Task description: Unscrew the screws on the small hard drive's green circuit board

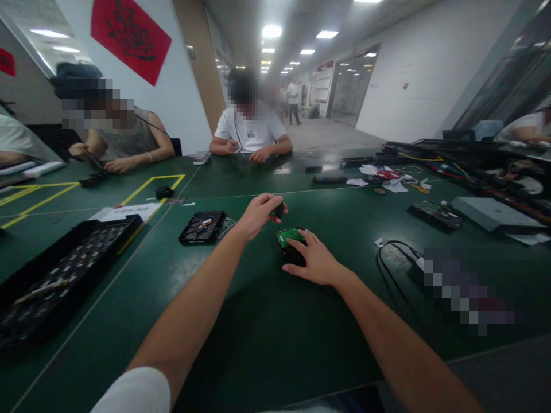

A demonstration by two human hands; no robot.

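Block (293, 254): squat black box with a flat green circuit board (287, 236) on top; it sat on the smooth green table (258, 344).
Right hand (317, 261): fingers splayed over the board, thumb at the near side, it clasped the block.
Left hand (259, 215): apart from the right, it pinched a small dark piece (279, 211) near the block.
Tray (130, 229): long, black, high-walled, it lay well left of the block.

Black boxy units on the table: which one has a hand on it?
The middle unit, green board facing up: the right hand is on it. The left unit and right unit have no hand on them.
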